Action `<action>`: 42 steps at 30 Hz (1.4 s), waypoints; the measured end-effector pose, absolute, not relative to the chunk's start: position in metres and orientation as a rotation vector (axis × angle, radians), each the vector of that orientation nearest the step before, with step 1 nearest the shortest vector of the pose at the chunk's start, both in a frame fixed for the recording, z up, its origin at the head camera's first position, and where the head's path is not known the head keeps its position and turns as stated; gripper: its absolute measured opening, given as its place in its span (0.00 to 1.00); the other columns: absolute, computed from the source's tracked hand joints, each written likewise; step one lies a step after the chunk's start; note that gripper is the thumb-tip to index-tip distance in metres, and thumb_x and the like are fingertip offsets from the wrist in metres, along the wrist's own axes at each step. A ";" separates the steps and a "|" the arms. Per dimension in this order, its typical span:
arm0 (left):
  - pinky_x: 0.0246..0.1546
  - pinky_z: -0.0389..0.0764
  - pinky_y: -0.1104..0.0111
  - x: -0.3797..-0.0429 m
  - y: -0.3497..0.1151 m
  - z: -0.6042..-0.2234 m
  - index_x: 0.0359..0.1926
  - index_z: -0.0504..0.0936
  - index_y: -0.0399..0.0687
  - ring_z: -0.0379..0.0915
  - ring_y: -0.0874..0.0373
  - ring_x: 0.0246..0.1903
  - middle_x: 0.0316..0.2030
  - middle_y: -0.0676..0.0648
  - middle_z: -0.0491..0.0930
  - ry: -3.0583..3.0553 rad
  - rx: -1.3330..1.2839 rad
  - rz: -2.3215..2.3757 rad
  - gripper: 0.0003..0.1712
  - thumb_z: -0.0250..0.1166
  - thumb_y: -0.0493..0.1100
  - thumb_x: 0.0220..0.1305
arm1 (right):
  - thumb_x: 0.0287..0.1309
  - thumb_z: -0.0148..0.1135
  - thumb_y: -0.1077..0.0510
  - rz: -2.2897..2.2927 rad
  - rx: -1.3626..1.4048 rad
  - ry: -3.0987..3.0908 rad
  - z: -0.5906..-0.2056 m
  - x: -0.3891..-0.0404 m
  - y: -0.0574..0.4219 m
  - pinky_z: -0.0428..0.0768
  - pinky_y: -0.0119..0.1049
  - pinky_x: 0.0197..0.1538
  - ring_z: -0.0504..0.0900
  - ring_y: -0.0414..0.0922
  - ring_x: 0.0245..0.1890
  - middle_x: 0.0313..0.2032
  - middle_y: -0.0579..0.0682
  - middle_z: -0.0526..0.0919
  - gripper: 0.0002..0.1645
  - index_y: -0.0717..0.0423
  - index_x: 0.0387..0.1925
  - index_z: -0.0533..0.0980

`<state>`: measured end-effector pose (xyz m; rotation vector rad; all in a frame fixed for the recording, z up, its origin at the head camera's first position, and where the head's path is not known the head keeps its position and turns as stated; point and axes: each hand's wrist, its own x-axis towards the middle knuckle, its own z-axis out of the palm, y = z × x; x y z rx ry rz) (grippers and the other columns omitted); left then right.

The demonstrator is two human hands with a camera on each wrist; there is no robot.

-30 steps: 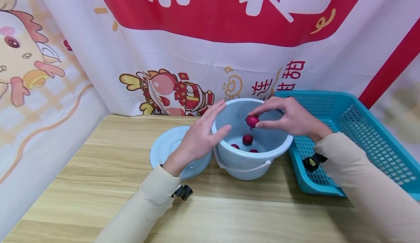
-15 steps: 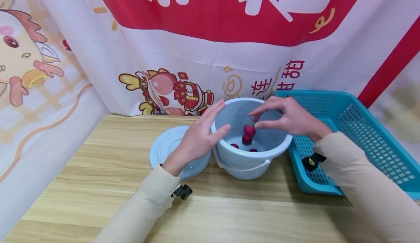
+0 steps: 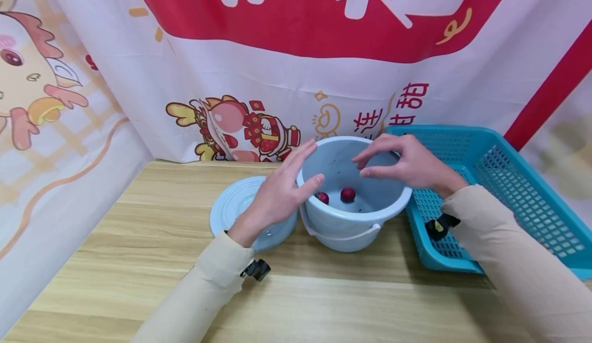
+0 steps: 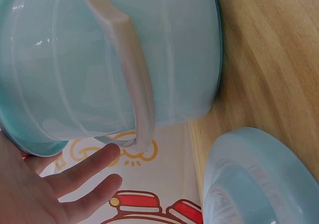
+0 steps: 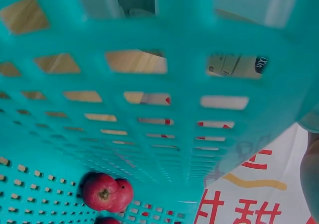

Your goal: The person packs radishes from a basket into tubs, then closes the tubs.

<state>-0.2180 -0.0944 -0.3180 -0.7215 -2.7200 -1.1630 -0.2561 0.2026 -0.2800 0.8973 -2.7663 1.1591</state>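
Note:
A light blue bucket (image 3: 339, 230) stands upright on the table in the head view. Inside, two red radishes are visible: one radish (image 3: 348, 195) on the floor, another radish (image 3: 322, 197) partly behind the near-left rim. My left hand (image 3: 283, 194) rests along the bucket's left rim with extended fingers. Its fingers (image 4: 84, 171) also show beside the rim in the left wrist view, below the pale handle (image 4: 134, 79). Over the bucket's right side hovers my right hand (image 3: 407, 163), thumb and fingers parted with nothing between them. The right wrist view catches only its edge.
Left of the bucket lies its round blue lid (image 3: 231, 204), partly under my left forearm. A teal slotted basket (image 3: 490, 136) stands close on the right, with several radishes (image 5: 99, 191) in it. A printed curtain (image 3: 277, 86) hangs behind the table.
My right hand has let go of a radish, which fell into the bucket. The radishes inside have shifted. Both hands stay almost in place, the right fingers a little more parted.

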 end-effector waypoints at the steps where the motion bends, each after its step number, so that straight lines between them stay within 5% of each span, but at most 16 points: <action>1: 0.75 0.65 0.33 -0.218 -0.094 -0.318 0.85 0.54 0.65 0.53 0.52 0.84 0.85 0.64 0.47 -2.720 -0.721 -1.162 0.44 0.51 0.69 0.74 | 0.57 0.80 0.54 1.170 0.896 -2.765 -0.279 -0.256 0.203 0.89 0.45 0.49 0.82 0.45 0.55 0.51 0.46 0.91 0.20 0.40 0.52 0.89; 15: 0.74 0.66 0.33 -0.218 -0.095 -0.318 0.85 0.55 0.65 0.53 0.52 0.84 0.85 0.66 0.47 -2.711 -0.723 -1.141 0.44 0.51 0.69 0.74 | 0.67 0.72 0.58 1.526 0.760 -2.641 -0.277 -0.267 0.235 0.90 0.34 0.51 0.90 0.42 0.51 0.50 0.40 0.92 0.20 0.55 0.59 0.85; 26: 0.74 0.66 0.33 -0.217 -0.097 -0.317 0.85 0.55 0.65 0.52 0.52 0.84 0.85 0.66 0.47 -2.713 -0.712 -1.140 0.44 0.51 0.69 0.74 | 0.67 0.72 0.46 1.536 0.370 -2.628 -0.285 -0.283 0.269 0.89 0.31 0.51 0.80 0.42 0.62 0.60 0.37 0.85 0.30 0.46 0.67 0.80; 42: 0.74 0.66 0.33 -0.217 -0.095 -0.317 0.85 0.55 0.65 0.52 0.53 0.84 0.85 0.66 0.47 -2.711 -0.720 -1.150 0.43 0.52 0.68 0.75 | 0.66 0.70 0.41 1.601 0.100 -2.603 -0.300 -0.301 0.315 0.86 0.24 0.51 0.75 0.36 0.62 0.61 0.29 0.81 0.36 0.42 0.72 0.76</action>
